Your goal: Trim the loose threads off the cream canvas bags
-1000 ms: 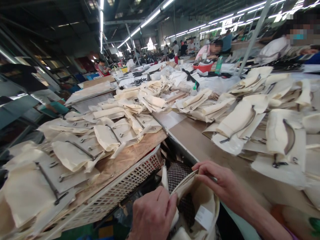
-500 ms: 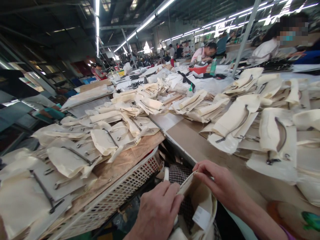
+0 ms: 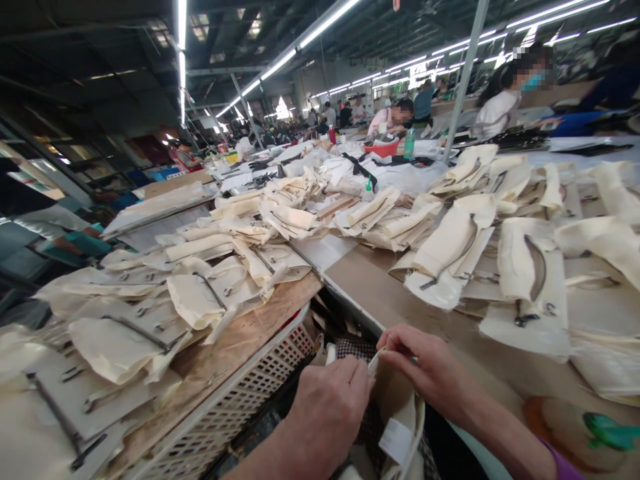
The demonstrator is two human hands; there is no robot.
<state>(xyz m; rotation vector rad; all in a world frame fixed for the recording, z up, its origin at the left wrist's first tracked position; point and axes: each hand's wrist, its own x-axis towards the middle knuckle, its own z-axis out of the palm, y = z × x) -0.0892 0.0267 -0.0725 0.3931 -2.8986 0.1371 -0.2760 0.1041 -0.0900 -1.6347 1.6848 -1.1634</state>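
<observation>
My left hand point(image 3: 325, 410) is closed, its fingers curled on the near side of a cream fabric bag piece's edge. Opposite it, my right hand point(image 3: 417, 363) pinches the same cream bag piece point(image 3: 415, 437) by its upper rim, thumb against fingers. The two hands almost meet at that rim. Inside the piece shows a white label point(image 3: 396, 440), and dark checked cloth point(image 3: 355, 348) lies just behind it. The lower part of the piece runs out of view, and my left fingertips are partly hidden.
Cream bag pieces with dark straps lie in piles on the left board point(image 3: 240, 333) and the right table point(image 3: 360, 267). A white plastic basket point(image 3: 250, 383) stands beneath the board. At lower right is a green-topped container point(image 3: 613, 432). Several people work farther back.
My left hand has rotated and moved up and right along the rim, closer to my right hand. My right hand keeps its pinch. The whole view has shifted slightly.
</observation>
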